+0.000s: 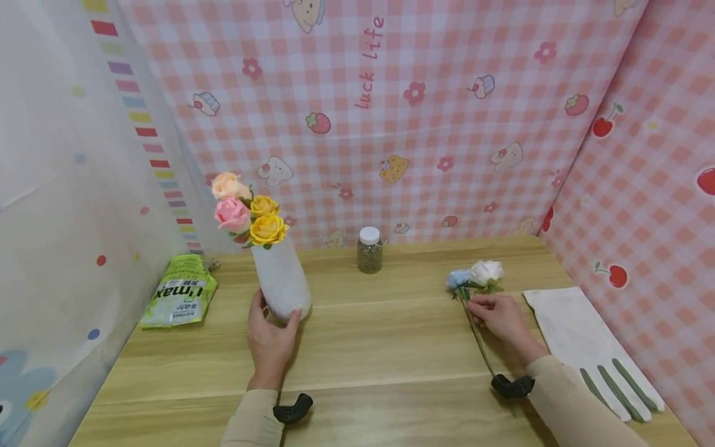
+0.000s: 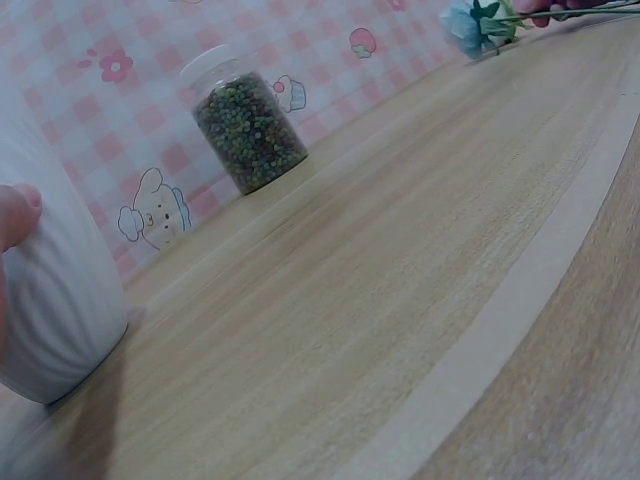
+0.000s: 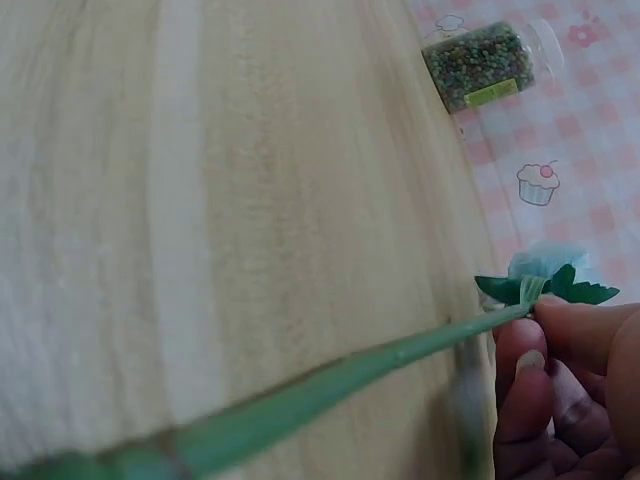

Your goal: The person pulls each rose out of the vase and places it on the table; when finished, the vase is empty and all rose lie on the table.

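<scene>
"Head view, first entry?"
"Blue flower (image 1: 458, 279) with long green stem, at right side of wooden table (image 1: 380, 347). Pinched just under the bloom by thumb and fingertips of right hand (image 1: 505, 320); same pinch visible in right wrist view."
"Just beside it?"
"White flower (image 1: 486, 272); stem too hidden to trace."
"And on the other side?"
"White vase (image 1: 285, 282), on left half of table. Gripped low down by left hand (image 1: 272, 341), thumb on near face, fingers round the side."
"Contents?"
"Two yellow roses (image 1: 267, 229), one pink rose (image 1: 232, 213), one peach rose (image 1: 228, 185)."
"Farther out?"
"Clear jar (image 1: 370, 254) with white lid, nearly full of small green and brown grains, towards back edge, between vase and blue flower. Green printed bag (image 1: 181, 295), lying at far left. White glove (image 1: 570, 323) with grey-green stripes, flat at far right."
"Backdrop?"
"Pink checked cloth (image 1: 335, 93), printed with strawberries, cupcakes, animals and 'luck life'."
</scene>
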`<action>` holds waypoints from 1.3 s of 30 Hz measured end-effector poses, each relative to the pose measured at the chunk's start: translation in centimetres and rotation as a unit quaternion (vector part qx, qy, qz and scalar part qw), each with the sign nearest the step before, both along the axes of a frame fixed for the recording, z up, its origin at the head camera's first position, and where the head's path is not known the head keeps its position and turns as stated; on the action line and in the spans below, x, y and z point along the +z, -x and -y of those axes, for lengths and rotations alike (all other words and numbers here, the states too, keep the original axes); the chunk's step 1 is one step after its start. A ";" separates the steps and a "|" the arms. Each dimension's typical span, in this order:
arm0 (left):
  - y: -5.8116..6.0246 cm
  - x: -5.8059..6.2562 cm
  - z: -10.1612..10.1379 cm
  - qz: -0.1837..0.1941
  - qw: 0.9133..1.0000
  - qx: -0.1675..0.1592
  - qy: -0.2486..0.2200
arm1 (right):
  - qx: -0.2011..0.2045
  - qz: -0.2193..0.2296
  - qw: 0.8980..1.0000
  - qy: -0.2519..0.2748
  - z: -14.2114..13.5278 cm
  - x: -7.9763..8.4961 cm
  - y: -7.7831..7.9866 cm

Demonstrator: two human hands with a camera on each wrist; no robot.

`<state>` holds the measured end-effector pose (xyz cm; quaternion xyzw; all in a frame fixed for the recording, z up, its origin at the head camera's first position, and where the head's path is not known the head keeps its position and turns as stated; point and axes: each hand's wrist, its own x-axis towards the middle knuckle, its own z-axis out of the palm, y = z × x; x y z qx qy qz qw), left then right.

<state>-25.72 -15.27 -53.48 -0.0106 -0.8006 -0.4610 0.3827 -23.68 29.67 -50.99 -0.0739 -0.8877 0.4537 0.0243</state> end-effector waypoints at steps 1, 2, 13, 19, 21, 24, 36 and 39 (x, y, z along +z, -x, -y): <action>0.0 0.0 0.0 -0.001 1.000 0.001 0.001 | -0.001 -0.003 1.000 -0.007 0.0 -0.1 0.0; 0.0 -0.1 0.0 -0.003 1.000 0.002 0.002 | -0.002 -0.005 1.000 -0.014 0.1 -0.2 0.0; 0.0 -0.3 0.2 -0.012 1.000 -0.003 0.012 | -0.019 0.019 0.999 0.025 0.3 -0.5 0.3; 0.0 -0.3 0.2 -0.014 1.000 -0.004 0.014 | -0.023 0.023 0.999 0.036 0.4 -0.5 0.3; 0.1 -0.4 0.2 -0.017 1.000 -0.004 0.014 | -0.024 0.022 0.999 0.036 0.4 -0.5 0.3; 0.1 -0.5 0.2 -0.022 1.000 -0.004 0.015 | -0.025 0.022 0.999 0.038 0.5 -0.5 0.3; 0.1 -0.4 0.2 -0.016 1.000 -0.002 0.010 | -0.030 0.027 0.998 0.040 0.4 -0.3 0.3; 0.1 -0.3 0.2 -0.015 1.000 -0.005 0.008 | -0.026 0.022 0.999 0.039 0.4 0.2 0.3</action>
